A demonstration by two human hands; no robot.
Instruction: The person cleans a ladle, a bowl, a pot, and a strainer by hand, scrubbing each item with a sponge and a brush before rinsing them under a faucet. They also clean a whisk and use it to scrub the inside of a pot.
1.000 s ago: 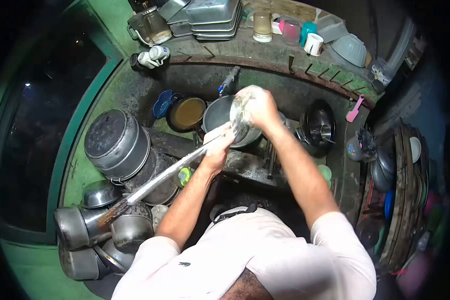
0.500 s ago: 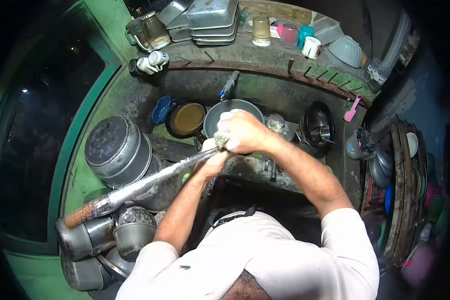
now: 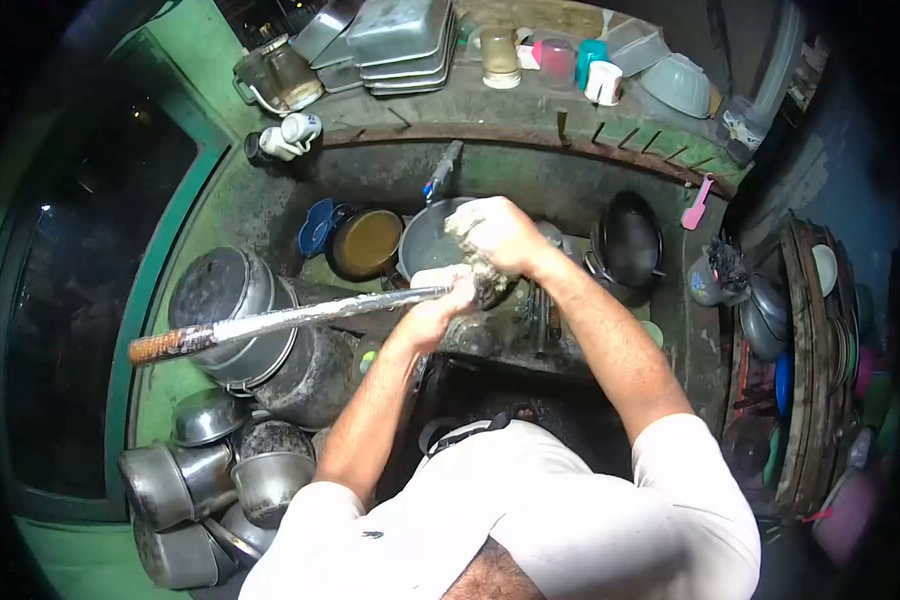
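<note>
A long-handled utensil (image 3: 320,310) was held by the left hand (image 3: 448,288), whose fingers were wrapped around the metal shaft near its inner end. A rough, pale wad (image 3: 460,222) was clasped in the curled fingers of the right hand (image 3: 495,238), just above the left one. The utensil was extended over the stacked pots at the person's left, its brown outer end pointed away from the hands; its inner end was partly hidden by the hands, so its shape could not be told. A grey basin (image 3: 422,243) was partly covered by the hands, beneath a tap (image 3: 443,170). Beside it a dark pan (image 3: 367,245) was filled with brownish liquid, and next to that a blue bowl (image 3: 317,225) was seen. To the right, a black wok (image 3: 631,240) was propped near the sink wall, and a pink scoop (image 3: 698,203) was hung beyond it
</note>
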